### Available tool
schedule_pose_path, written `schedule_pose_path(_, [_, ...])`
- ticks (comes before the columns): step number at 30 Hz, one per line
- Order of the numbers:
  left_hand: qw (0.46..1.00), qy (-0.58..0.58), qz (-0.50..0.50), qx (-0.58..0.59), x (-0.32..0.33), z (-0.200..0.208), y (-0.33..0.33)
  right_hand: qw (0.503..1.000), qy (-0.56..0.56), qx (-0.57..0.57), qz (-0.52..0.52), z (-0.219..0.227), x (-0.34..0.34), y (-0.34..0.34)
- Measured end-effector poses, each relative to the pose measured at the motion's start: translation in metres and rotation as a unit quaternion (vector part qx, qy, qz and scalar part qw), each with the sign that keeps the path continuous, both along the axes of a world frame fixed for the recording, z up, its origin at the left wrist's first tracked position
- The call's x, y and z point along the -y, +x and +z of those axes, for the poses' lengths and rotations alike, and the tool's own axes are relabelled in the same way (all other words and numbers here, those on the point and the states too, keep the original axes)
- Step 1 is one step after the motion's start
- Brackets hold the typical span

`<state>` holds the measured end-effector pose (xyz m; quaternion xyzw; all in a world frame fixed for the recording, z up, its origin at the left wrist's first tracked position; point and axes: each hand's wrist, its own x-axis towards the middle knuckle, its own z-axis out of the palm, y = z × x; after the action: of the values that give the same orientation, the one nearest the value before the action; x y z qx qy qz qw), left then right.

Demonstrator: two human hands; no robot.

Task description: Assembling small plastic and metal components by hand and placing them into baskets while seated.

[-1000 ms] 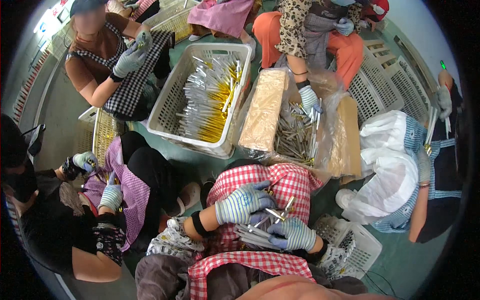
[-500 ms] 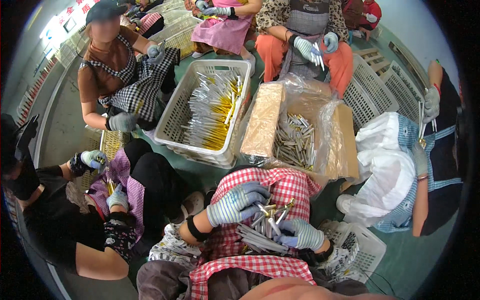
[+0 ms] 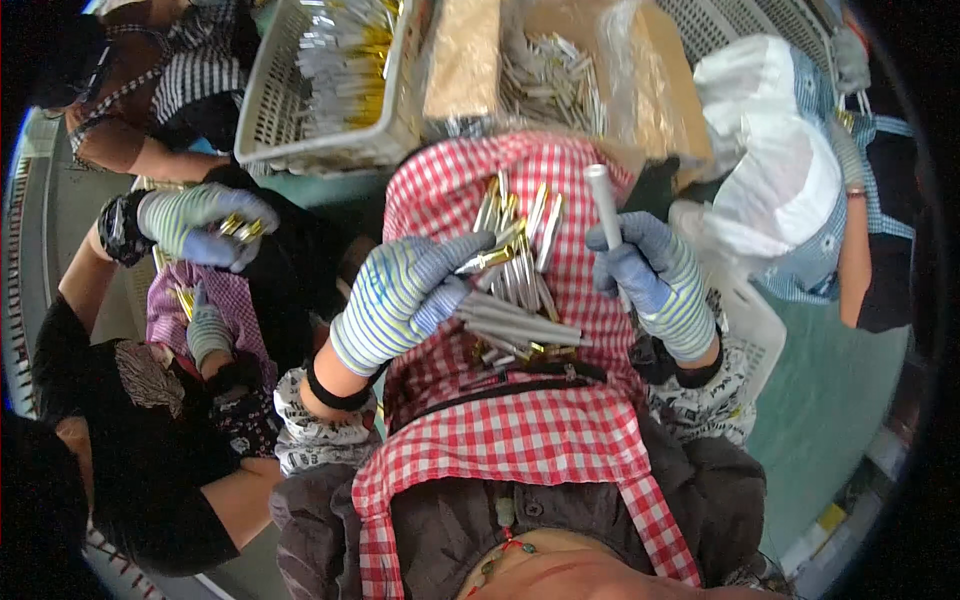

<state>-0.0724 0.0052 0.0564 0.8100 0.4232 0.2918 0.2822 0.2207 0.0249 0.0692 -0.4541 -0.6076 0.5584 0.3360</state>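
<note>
Head camera, looking down: a seated worker in a red-and-white checked apron [image 3: 520,440] sorts slim silver tubes with gold ends over the lap. The left hand [image 3: 400,300], in a striped knit glove, is curled shut around a fanned bundle of tubes [image 3: 515,270] that spreads across the middle of the apron. The right hand [image 3: 655,280], gloved the same, is closed around a single white tube [image 3: 603,200] held upright, just beside the bundle. At the person's left, a neighbour's gloved hand [image 3: 200,225] grips a few gold-tipped pieces. Beyond the apron's far edge, a white plastic basket [image 3: 300,120] holds more tubes, and next to it lies a clear plastic-lined box [image 3: 560,70] of loose silver pieces.
</note>
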Motion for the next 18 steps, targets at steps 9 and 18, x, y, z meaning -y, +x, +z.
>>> schedule_pose_path(9, [0.998, -0.048, 0.009, -0.036, 0.010, -0.016, -0.002, 0.969, 0.222, 0.101, 0.049, -0.011, -0.001, 0.015])
schedule_pose_path(18, [0.998, -0.063, -0.021, -0.023, 0.014, -0.019, 0.005, 0.964, 0.028, -0.265, -0.016, -0.029, 0.020, 0.002])
